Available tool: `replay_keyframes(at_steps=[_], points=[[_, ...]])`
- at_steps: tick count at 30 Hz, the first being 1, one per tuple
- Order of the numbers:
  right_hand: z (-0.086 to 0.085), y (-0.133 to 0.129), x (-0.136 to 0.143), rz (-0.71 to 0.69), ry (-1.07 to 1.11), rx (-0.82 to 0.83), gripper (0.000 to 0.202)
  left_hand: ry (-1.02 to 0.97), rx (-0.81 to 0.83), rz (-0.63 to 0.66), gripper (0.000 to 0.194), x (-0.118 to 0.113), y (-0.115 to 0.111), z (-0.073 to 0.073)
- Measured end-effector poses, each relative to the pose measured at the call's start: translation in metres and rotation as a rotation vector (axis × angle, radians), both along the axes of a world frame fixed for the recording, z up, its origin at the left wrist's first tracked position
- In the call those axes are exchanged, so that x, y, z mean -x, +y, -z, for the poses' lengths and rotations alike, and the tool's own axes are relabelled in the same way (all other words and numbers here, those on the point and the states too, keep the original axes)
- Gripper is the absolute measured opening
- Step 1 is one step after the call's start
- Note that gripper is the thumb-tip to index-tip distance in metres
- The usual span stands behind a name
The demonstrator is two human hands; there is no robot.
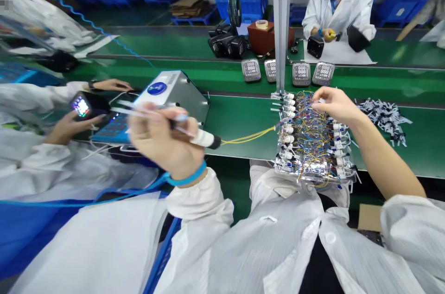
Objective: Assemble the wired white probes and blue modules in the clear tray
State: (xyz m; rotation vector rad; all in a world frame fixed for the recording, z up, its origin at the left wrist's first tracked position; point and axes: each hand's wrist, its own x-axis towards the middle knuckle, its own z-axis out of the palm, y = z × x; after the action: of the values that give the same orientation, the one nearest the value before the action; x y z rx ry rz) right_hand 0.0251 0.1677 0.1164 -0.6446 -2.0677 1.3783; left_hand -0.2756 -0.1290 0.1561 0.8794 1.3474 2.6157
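1. The left hand (162,138) is raised and blurred, fingers curled around a white cylindrical part (202,138); its yellow wires (248,135) stretch toward the wired bundle (311,129), perhaps lifted to draw that lead clear of the tangle.
2. Over the bundle's far end, the right hand (330,103) has thumb and fingertips close together; I can't tell whether they pinch a wire.
3. The bundle sits at the table (239,113) edge, right before the person, likely for easy reach.
4. A loose pile of small black-and-white pieces (384,120) lies to its right, presumably to stay handy.
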Motion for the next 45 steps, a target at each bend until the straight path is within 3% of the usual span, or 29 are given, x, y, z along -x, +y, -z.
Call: replay_keyframes(at_steps=[1, 5, 10, 15, 19, 22, 25, 29, 36, 45], points=[[-0.004, -0.009, -0.014, -0.032, 0.021, 0.085, 0.027, 0.005, -0.026, 0.024, 0.05, -0.014, 0.004, 0.01], [-0.015, -0.057, -0.049, -0.013, 0.309, 0.279, 0.035, -0.025, 0.188, 0.334, 0.037, -0.069, 0.017, 0.044], [-0.007, -0.114, -0.042, -0.126, 0.534, 0.287, 0.027, 0.088, 0.263, 0.551, 0.013, -0.116, 0.024, 0.07], [0.009, -0.158, -0.024, -0.323, 0.445, 0.437, 0.022, 0.308, 0.283, 0.545, 0.006, -0.135, 0.028, 0.077], [0.016, -0.182, -0.019, -0.252, 0.335, 0.588, 0.033, 0.454, 0.318, 0.476, 0.011, -0.137, 0.022, 0.079], [0.022, -0.189, -0.018, -0.104, 0.334, 0.587, 0.042, 0.503, 0.347, 0.422, 0.009, -0.136, 0.018, 0.08], [0.027, -0.188, -0.016, -0.006, 0.37, 0.396, 0.031, 0.505, 0.362, 0.385, 0.005, -0.136, 0.016, 0.081], [0.026, -0.184, -0.014, -0.05, 0.401, 0.25, 0.011, 0.494, 0.346, 0.369, 0.005, -0.138, 0.016, 0.082], [0.022, -0.186, -0.011, -0.089, 0.403, 0.387, 0.006, 0.542, 0.313, 0.399, 0.002, -0.14, 0.02, 0.083], [0.028, -0.182, -0.011, -0.08, 0.394, 0.312, 0.003, 0.506, 0.325, 0.39, 0.003, -0.142, 0.021, 0.086]])
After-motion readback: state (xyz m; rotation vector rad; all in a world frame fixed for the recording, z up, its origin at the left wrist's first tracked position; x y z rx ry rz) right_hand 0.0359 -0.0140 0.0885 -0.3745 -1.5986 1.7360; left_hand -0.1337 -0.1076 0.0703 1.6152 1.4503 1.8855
